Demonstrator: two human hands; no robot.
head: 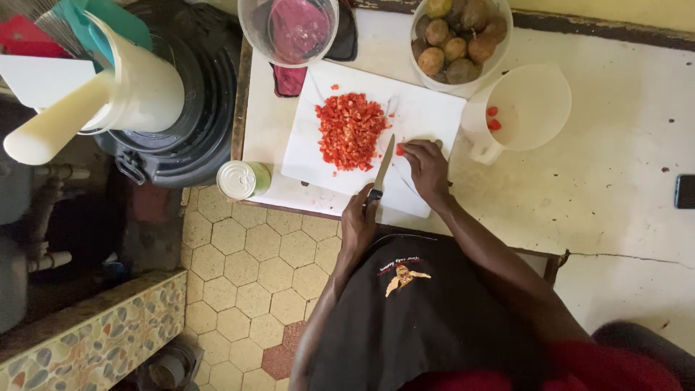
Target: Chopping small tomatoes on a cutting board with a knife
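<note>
On the white cutting board (427, 116), close to its near edge, a small piece of red pepper (399, 149) lies under the fingertips of the right hand (427, 170). These fingers are bent and pressed together on the piece. The left hand (358, 221) is closed around the dark handle of a knife (382, 168), and the thin blade points away from the person, with its tip just beside the piece.

A heap of diced red pepper (351, 130) fills the middle of the board; the cubes are small, glossy and uneven. The board is flat, rectangular and looks like plastic. It rests on a white table (615, 181) whose painted surface is worn, stained and cracked.

To the right of the board stands a pale plastic jug (525, 108) with a few red bits inside. Behind it, a round bowl (463, 40) holds brown-green, rough-skinned round fruits. A clear bowl (289, 29) with something dark pink in it stands at the far edge.

At the left corner of the table stands a round metal can (242, 179) with a green label on its side.
</note>
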